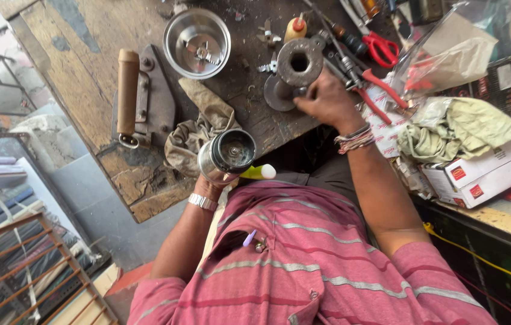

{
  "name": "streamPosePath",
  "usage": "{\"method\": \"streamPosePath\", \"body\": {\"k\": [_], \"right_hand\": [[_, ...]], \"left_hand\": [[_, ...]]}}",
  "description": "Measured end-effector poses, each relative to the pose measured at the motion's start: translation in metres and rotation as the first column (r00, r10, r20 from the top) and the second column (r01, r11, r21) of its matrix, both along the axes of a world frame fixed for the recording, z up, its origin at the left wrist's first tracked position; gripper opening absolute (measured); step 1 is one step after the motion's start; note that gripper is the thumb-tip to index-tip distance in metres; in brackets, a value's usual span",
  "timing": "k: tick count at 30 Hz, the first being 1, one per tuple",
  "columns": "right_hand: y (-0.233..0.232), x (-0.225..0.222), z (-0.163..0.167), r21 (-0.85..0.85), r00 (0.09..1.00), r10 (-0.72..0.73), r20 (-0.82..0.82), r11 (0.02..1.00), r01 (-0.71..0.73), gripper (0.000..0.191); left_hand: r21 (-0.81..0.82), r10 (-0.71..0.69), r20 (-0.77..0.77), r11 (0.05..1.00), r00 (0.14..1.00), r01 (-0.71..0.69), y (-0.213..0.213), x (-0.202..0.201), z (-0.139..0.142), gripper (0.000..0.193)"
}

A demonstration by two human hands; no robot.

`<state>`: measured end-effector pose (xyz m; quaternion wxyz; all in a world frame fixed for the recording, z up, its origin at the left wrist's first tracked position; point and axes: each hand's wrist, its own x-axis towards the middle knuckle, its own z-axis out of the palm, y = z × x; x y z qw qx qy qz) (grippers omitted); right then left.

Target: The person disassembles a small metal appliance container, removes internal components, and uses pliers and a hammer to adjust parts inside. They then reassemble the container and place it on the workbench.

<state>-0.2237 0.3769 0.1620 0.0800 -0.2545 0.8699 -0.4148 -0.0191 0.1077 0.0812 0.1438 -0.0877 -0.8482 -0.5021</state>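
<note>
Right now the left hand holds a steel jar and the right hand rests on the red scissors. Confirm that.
Wrong about the right hand: the head view shows it at the dark metal ring, with the red scissors lying apart from it. The left hand does hold the steel jar.

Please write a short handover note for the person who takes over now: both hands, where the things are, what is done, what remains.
Left hand: holds the small round steel jar, open mouth up, at the edge of the worn wooden bench, with a yellow-green tube beside it.
Right hand: fingers against the dark round metal part with a centre hole; a firm grip cannot be told.
On the bench: shiny steel bowl with blade, red-handled pliers, brown cloth.
Done: jar lifted.
Left: jar and round part are apart.
</note>
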Motion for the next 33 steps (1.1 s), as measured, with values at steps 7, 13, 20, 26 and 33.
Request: {"method": "streamPosePath", "body": {"k": [7,13,20,26,33], "right_hand": [[-0.047,0.04,-0.034,0.057,0.991,-0.106,-0.079,0.992,0.111,0.029],[-0.09,0.056,-0.061,-0.12,0.991,-0.025,-0.128,0.993,0.01,0.049],[-0.049,0.057,-0.052,-0.089,0.99,0.041,0.138,0.996,-0.029,0.054],[0.063,-0.005,-0.032,0.275,0.755,-0.113,-0.646,0.888,0.368,0.009],[0.083,-0.063,-0.053,0.505,0.753,0.185,-0.631,0.835,0.218,0.005]], "left_hand": [[0.417,-0.126,0.094,0.906,0.988,0.076,0.02,0.025,-0.024,0.063],[0.643,-0.269,0.255,0.765,0.929,0.045,0.038,0.043,-0.041,0.064],[0.356,-0.1,0.159,0.934,0.982,0.037,0.047,0.05,-0.035,0.054],[-0.024,-0.169,-0.064,0.985,0.983,0.168,0.056,0.019,-0.039,0.049],[0.81,-0.481,0.19,0.57,0.856,0.14,0.109,-0.034,-0.041,0.05]]}}
